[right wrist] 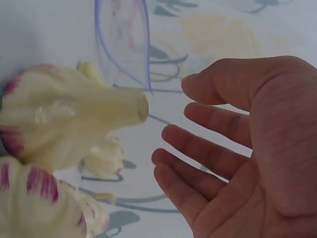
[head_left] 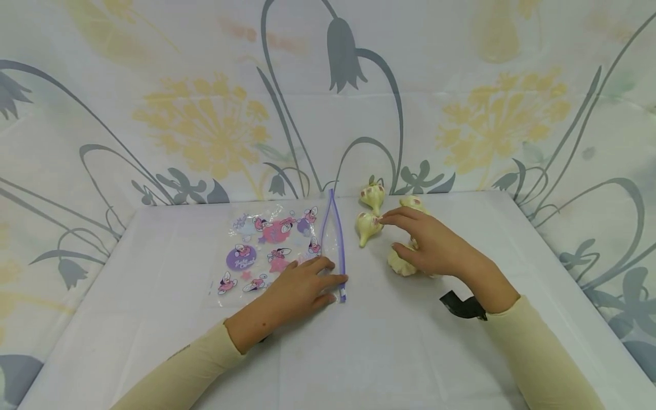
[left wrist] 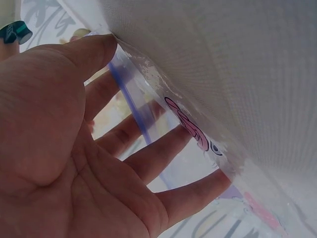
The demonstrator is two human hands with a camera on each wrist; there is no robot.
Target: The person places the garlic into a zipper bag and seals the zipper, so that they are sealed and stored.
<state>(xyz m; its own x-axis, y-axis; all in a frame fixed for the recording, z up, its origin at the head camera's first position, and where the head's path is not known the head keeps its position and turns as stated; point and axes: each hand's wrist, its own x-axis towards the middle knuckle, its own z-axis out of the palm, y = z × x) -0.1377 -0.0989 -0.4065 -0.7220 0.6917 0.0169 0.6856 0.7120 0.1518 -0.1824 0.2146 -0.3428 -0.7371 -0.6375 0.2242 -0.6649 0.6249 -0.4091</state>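
A clear zip bag [head_left: 277, 230] with pink and purple cartoon prints lies flat on the left, its purple zip strip [head_left: 341, 250] parted at the mouth. My left hand [head_left: 299, 287] rests on the bag's mouth end; in the left wrist view its fingers [left wrist: 163, 156] reach along the clear film, spread and fairly straight. Several garlic bulbs with purple-streaked skins, such as one pale bulb [head_left: 369, 226], lie right of the bag. Over them hovers my right hand [head_left: 435, 242], partly hiding some. The right wrist view shows its palm holding nothing, near a bulb's stem [right wrist: 124, 106].
A white cloth covers the table [head_left: 389, 347]. Behind it rises a floral-patterned curtain [head_left: 307, 114], close to the far bulbs. A black strap [head_left: 461, 306] shows at the right wrist.
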